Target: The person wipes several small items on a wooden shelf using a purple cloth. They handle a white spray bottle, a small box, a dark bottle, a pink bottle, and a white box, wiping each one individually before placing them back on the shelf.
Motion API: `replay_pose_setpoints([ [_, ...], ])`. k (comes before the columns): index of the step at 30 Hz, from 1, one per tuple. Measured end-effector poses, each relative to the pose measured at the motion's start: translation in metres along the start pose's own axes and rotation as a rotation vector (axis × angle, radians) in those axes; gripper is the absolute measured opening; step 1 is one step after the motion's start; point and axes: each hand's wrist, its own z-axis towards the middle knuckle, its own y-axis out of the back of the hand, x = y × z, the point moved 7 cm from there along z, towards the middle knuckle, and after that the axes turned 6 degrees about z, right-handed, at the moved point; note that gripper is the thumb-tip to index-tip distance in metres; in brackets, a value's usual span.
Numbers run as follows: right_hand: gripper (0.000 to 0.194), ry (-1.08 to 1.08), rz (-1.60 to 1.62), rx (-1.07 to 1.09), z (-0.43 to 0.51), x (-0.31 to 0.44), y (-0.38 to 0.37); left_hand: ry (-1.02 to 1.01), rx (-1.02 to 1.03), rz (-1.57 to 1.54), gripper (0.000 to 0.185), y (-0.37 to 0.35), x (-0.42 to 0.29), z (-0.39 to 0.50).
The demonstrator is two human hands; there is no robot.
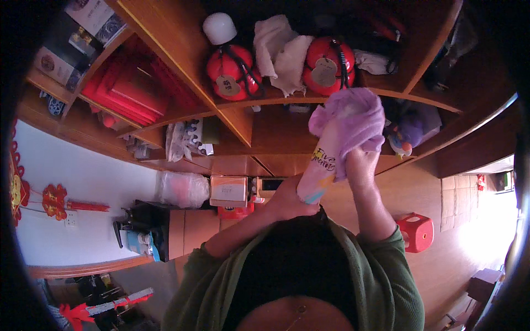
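My left hand (290,197) is wrapped around the lower end of a pale cylindrical container (316,176) that bears printed writing and coloured patches. The container leans up and to the right in front of the cabinet. A bunched lilac cloth (352,118) covers its upper end, with a fold hanging down its right side. My right hand (363,163) grips that cloth from the right, against the container; the cloth hides most of its fingers. Whether the container has a lid cannot be seen.
Wooden shelves (232,108) hold two red rounded jars, one a red jar (232,74) with a black cord, plus a beige cloth (281,53) and a white cup-shaped object (219,28). Red boxes (132,93) stand left. A toy figure (401,142) sits right. On the floor are a red stool (418,232) and cartons (194,231).
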Motion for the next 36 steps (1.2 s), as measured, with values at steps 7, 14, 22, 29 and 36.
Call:
replay_pose_setpoints([
  [7, 0.083, -0.119, -0.265, 0.340, -0.050, -0.074, -0.028, -0.207, -0.077, -0.220, 0.061, 0.028, 0.021, 0.010],
  [14, 0.071, -0.478, -0.055, 0.579, -0.039, -0.159, -0.004, -0.095, -0.046, -0.533, 0.052, 0.029, 0.116, -0.003],
  [22, 0.087, -0.055, -1.207, 0.539, 0.033, -0.308, 0.011, -0.203, -0.388, -0.435, 0.051, 0.028, 0.186, -0.028],
  [29, 0.062, 0.333, -1.516, 0.687, -0.004, -0.359, -0.001, -0.168, -0.403, -0.253, 0.054, 0.024, 0.207, -0.038],
  [36, 0.045, 0.086, -1.552, 0.522, 0.076, -0.386, -0.061, -0.198, -0.400, -0.025, 0.063, 0.060, 0.213, -0.052],
])
